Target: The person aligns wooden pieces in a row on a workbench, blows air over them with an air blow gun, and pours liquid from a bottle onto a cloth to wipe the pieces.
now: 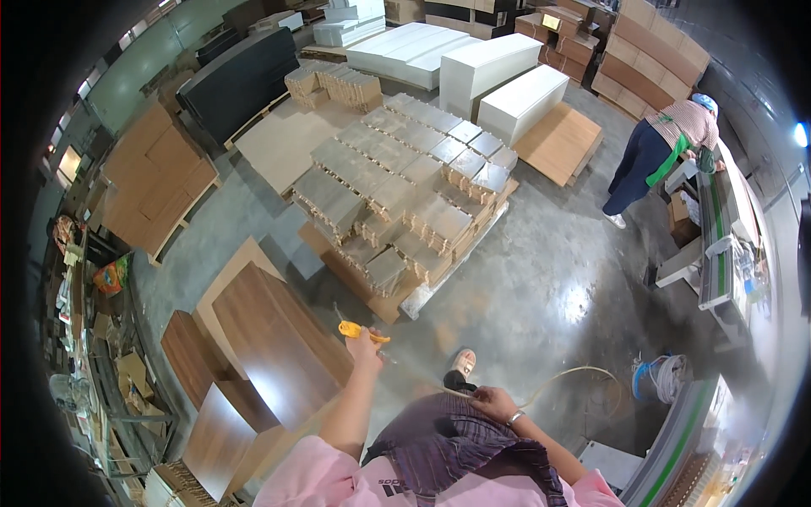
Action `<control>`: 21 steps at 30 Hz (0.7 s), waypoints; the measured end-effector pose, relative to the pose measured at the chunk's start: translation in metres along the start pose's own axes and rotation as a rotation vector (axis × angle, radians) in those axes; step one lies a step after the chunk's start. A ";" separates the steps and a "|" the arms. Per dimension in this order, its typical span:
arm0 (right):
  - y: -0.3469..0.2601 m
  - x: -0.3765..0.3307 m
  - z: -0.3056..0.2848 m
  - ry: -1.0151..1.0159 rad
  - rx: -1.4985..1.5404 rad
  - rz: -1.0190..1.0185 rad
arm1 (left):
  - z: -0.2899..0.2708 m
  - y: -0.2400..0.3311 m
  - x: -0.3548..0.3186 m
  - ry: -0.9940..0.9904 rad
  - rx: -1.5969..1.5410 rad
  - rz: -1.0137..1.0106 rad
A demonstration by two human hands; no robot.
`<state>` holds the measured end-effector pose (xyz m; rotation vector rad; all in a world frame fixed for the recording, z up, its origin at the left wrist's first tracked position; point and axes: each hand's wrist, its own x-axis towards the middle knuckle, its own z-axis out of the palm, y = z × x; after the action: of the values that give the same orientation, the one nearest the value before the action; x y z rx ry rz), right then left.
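Observation:
A yellow air blow gun (350, 329) with a thin nozzle is in my left hand (364, 347), held out ahead of my body beside the wood-grain boards (274, 342). My fingers are wrapped round its handle. Close to my waist, my right hand (494, 405) is closed on a pale yellowish hose (583, 368). From there the hose curves away to the right above the floor. Whether it joins the blow gun is hard to make out. Ahead of me stands a pallet stack of silvery-grey panel pieces (363, 175) in rows.
Brown boards (160, 182) and black panels (241, 84) stand on pallets at left. White panels (490, 68) lie at the back. On the right a person (659, 148) bends over a long machine (716, 228). A blue bucket (646, 380) with coiled tubing sits nearer me.

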<state>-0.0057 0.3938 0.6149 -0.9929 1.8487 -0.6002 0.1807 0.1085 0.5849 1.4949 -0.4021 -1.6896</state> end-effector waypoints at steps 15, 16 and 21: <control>0.092 0.116 -0.114 -0.144 -0.294 0.231 | 0.087 -0.015 0.085 0.016 0.137 0.005; 0.090 0.118 -0.112 -0.097 -0.259 0.267 | 0.100 -0.028 0.088 -0.064 0.164 0.034; 0.089 0.163 -0.075 -0.041 -0.071 0.111 | 0.187 -0.071 0.049 -0.501 0.419 -0.192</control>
<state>-0.1466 0.3068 0.5020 -0.9350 1.8864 -0.4470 -0.0171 0.0635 0.5479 1.4102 -0.9521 -2.2386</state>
